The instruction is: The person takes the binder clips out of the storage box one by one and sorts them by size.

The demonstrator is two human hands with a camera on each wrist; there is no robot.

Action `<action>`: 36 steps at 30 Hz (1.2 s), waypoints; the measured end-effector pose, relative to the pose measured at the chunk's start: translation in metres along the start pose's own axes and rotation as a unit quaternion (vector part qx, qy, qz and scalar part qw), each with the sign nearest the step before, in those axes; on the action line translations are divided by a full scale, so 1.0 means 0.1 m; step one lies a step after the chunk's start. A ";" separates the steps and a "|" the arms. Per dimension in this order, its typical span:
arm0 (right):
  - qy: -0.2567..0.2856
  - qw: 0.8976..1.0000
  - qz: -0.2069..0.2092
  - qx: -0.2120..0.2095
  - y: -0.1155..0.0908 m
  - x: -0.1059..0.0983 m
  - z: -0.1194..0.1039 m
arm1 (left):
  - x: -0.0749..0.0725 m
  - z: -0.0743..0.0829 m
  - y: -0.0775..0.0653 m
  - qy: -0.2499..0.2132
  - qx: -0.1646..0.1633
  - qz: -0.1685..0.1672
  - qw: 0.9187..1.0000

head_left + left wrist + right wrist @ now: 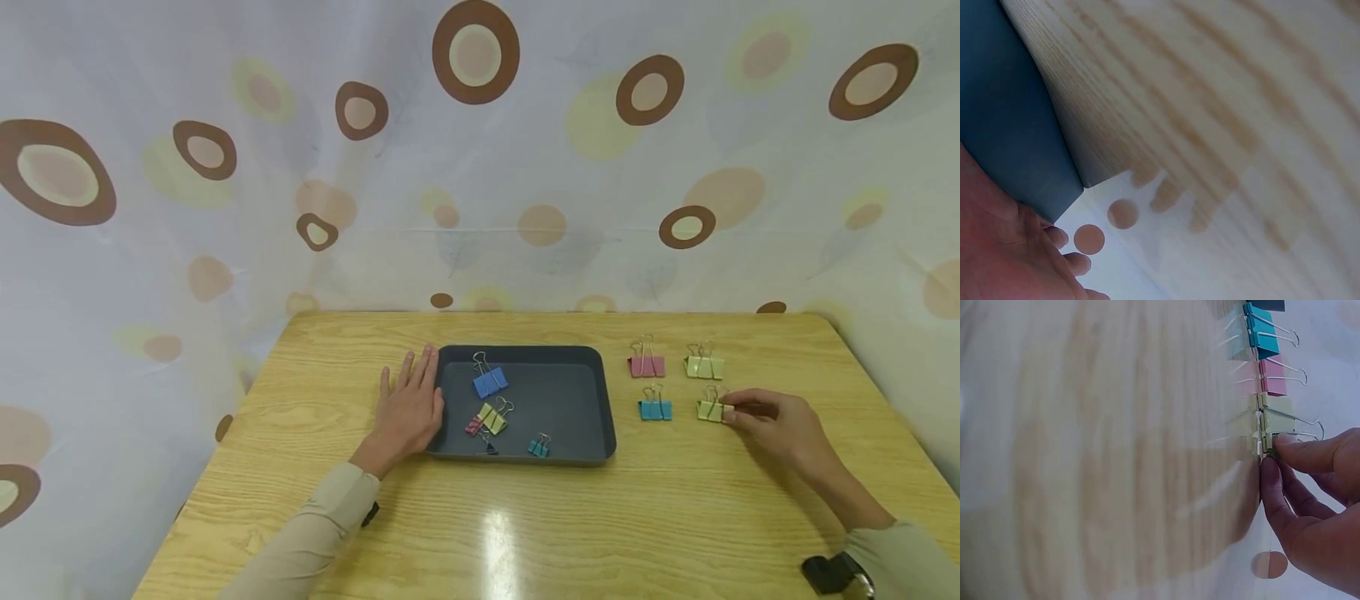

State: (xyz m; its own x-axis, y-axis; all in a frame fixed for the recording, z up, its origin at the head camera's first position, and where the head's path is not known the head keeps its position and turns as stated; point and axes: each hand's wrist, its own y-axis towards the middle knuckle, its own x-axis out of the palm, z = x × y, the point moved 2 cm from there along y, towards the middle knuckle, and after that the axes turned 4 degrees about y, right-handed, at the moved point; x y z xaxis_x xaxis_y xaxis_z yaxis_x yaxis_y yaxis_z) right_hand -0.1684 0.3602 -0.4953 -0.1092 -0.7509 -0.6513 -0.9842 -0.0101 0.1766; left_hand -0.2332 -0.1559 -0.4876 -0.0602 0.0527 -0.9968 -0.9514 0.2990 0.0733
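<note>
My right hand (780,429) pinches the right end of a yellow-green binder clip (711,410) standing on the table; in the right wrist view, thumb and fingertips meet at the clip's edge (1277,415). Left of it stands a blue binder clip (656,410). Behind these two are a pink binder clip (647,366) and another yellow-green binder clip (705,367). With fingers straight, my left hand (408,412) lies against the left side of a dark grey tray (558,404). Inside the tray are a large blue binder clip (491,382) and several smaller ones.
Toward the tray's front lie a yellow-green clip (495,419), a small pink clip (473,426), a dark clip (489,448) and a teal clip (538,447). The wooden table (600,533) meets a patterned cloth (540,275) at its back edge.
</note>
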 end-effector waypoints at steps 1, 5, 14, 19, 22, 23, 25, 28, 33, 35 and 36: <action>-0.002 1.000 -0.003 -0.001 0.00 0.00 0.00 | 0.00 0.00 0.00 0.001 -0.001 -0.001 1.000; -0.011 1.000 -0.009 -0.005 0.02 0.01 0.01 | 0.01 0.00 0.00 0.004 -0.004 -0.008 1.000; -0.001 1.000 0.018 0.006 -0.02 -0.04 -0.03 | 0.02 0.00 -0.01 0.007 -0.002 -0.003 1.000; 0.085 0.995 0.053 -0.007 -0.06 -0.11 -0.12 | 0.00 -0.01 0.00 0.007 0.003 0.008 1.000; 0.116 0.992 0.052 -0.016 -0.06 -0.09 -0.24 | -0.02 0.00 0.01 0.003 0.004 0.012 1.000; 0.119 0.991 0.049 -0.019 -0.06 -0.07 -0.28 | -0.02 0.00 0.01 0.003 0.004 0.012 1.000; 0.122 0.991 0.042 -0.025 -0.06 -0.02 -0.36 | -0.03 0.01 0.00 0.002 0.002 0.007 1.000; 0.125 0.991 0.034 -0.037 -0.06 0.06 -0.48 | -0.02 0.01 0.00 0.002 0.001 0.000 1.000; 0.147 0.987 0.023 -0.057 -0.02 0.21 -0.70 | 0.00 0.01 -0.01 0.004 0.000 -0.002 1.000; 0.160 0.985 0.016 -0.065 0.00 0.27 -0.79 | 0.00 0.01 0.00 0.002 -0.001 0.001 1.000; 0.165 0.984 0.012 -0.068 0.01 0.31 -0.84 | 0.00 0.00 0.00 0.002 -0.001 0.003 1.000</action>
State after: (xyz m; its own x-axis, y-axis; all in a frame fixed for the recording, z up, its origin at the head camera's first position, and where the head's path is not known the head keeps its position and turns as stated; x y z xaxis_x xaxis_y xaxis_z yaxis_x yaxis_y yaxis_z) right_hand -0.1614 0.2817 -0.4531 -0.0589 -0.9256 -0.3739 -0.9517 -0.0611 0.3010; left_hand -0.2329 -0.1556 -0.4880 -0.0681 0.0508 -0.9964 -0.9518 0.2960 0.0801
